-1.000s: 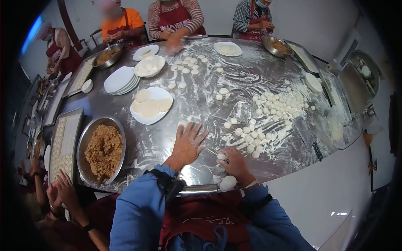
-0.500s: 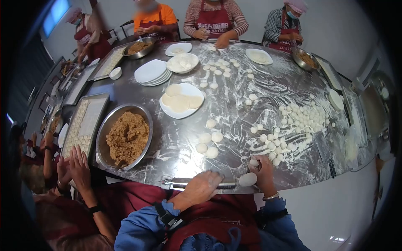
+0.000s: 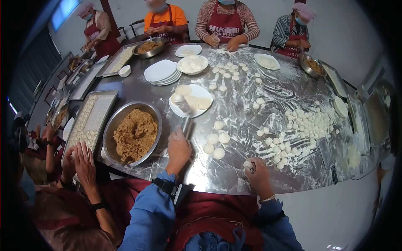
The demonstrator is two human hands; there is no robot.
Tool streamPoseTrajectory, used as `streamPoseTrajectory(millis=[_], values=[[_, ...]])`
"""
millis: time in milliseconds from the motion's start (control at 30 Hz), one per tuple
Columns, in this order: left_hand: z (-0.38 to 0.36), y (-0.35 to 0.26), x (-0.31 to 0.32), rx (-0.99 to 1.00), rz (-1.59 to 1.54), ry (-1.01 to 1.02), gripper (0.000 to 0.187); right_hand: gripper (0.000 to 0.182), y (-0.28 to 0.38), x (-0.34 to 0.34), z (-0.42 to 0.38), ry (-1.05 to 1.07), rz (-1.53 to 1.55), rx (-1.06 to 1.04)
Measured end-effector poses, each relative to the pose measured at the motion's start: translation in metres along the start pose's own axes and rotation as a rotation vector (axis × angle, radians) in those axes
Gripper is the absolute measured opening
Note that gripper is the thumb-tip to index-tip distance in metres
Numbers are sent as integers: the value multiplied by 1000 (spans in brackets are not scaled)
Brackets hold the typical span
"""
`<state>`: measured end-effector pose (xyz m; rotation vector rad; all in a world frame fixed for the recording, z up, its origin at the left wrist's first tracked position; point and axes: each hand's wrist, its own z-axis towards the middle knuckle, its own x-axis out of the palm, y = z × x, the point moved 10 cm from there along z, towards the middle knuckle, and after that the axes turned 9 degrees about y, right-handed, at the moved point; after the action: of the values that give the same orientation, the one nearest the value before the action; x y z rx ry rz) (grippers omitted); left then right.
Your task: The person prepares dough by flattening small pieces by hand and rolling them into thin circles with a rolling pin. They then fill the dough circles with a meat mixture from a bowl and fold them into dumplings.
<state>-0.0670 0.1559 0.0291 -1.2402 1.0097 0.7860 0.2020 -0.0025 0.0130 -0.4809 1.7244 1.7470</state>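
My left hand (image 3: 179, 150) is closed around a metal rolling pin (image 3: 187, 124), which points away from me toward a white plate (image 3: 205, 91). At the pin's far end, above the plate, is a pale dough wrapper (image 3: 181, 103), slightly blurred. Several round wrappers (image 3: 204, 103) lie on that plate. Near the table's front edge, my right hand (image 3: 259, 178) has its fingers closed on a small dough ball (image 3: 248, 165). Several flattened dough pieces (image 3: 213, 138) sit on the table between my hands.
A steel bowl of brown filling (image 3: 138, 134) stands left, beside a tray of dumplings (image 3: 86, 121). Dough balls (image 3: 310, 121) cover the floured right side. Stacked plates (image 3: 161, 72) and a flour bowl (image 3: 192, 65) are farther back. A co-worker's hands (image 3: 79, 161) are at my left; others work opposite.
My left hand has lifted the rolling pin from the front edge and swung it forward and left to the plate, the wrapper at its end. My right hand stays near the edge with the dough ball.
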Motion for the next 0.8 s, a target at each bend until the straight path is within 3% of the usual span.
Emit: streamPoseTrajectory(millis=[100,167,233,300,433,633,800], values=[[7,25,-10,-141,-29,-20,68,32,5,4,3,-34,-18,-106],[4,52,-6,-375,-137,148,72,32,5,7,4,-49,-7,-151],[3,62,6,-344,-111,167,78,31,6,11,5,-34,-56,-175],[0,47,-2,-169,38,-31,73,31,9,10,5,-19,-47,-172],[-12,3,-22,105,148,-205,62,30,6,12,5,-14,16,-150],[-34,-98,-32,401,-202,-157,59,33,19,34,0,42,-22,-160],[-53,-195,-6,633,-181,-43,63,37,11,10,-10,43,123,-21]])
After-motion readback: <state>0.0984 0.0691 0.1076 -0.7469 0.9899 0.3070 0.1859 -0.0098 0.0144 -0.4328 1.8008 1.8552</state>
